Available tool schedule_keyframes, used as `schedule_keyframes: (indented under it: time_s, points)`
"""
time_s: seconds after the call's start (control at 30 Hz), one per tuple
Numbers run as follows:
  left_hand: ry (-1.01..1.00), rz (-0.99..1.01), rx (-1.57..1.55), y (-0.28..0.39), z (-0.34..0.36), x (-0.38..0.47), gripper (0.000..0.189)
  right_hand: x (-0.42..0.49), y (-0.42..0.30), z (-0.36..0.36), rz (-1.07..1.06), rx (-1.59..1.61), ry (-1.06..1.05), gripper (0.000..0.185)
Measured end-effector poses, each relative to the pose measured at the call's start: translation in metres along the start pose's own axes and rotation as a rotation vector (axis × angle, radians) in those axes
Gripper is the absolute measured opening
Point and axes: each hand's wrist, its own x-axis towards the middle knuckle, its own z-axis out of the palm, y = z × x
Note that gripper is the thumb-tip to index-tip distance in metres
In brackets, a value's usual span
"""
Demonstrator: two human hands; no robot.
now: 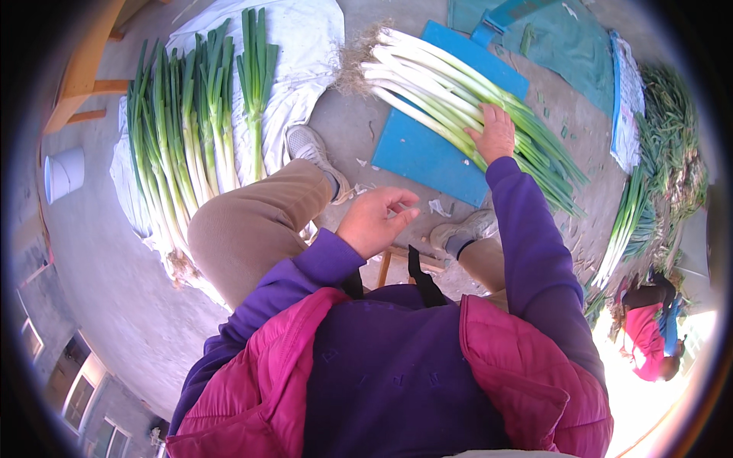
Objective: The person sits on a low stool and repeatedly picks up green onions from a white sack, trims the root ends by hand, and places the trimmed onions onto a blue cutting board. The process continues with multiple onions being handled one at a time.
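A pile of leeks or large green onions (435,86) lies aslant across a blue board (424,154), its roots at the upper left and its green leaves at the lower right. My right hand (495,133) rests on the stalks near where white turns green, fingers a little spread. Over my lap, my left hand (381,220) is raised with thumb and fingers curved apart and nothing between them. To the left, more of the same stalks (177,137) lie in a row on a white cloth (309,34), with one smaller bunch (257,86) set a little apart from the rest.
A white bucket (64,174) and a wooden frame (86,74) stand at the left. At the right are a heap of green stalks (667,137), a separate bunch (621,229) and a person in a red top (644,343). A blue metal post (495,23) rises behind the board.
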Motion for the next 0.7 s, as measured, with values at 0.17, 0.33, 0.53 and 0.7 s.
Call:
schedule_keyframes:
  time_s: [0.17,0.33,0.53,0.7]
  points:
    - [-0.032,-0.044,-0.003,0.002,0.001,0.001,0.025,0.003,-0.008,0.001,0.011,0.075,0.069,0.055]
    - [-0.017,-0.014,-0.018,0.001,0.003,0.000,0.026,0.015,-0.015,0.000,-0.038,0.208,0.164,0.036]
    - [-0.017,0.000,-0.012,-0.003,0.006,0.001,0.026,0.056,-0.015,-0.008,-0.161,0.233,0.080,0.017]
    - [-0.017,0.000,-0.026,-0.004,0.006,0.002,0.026,0.080,-0.014,-0.011,-0.299,0.124,-0.078,0.017]
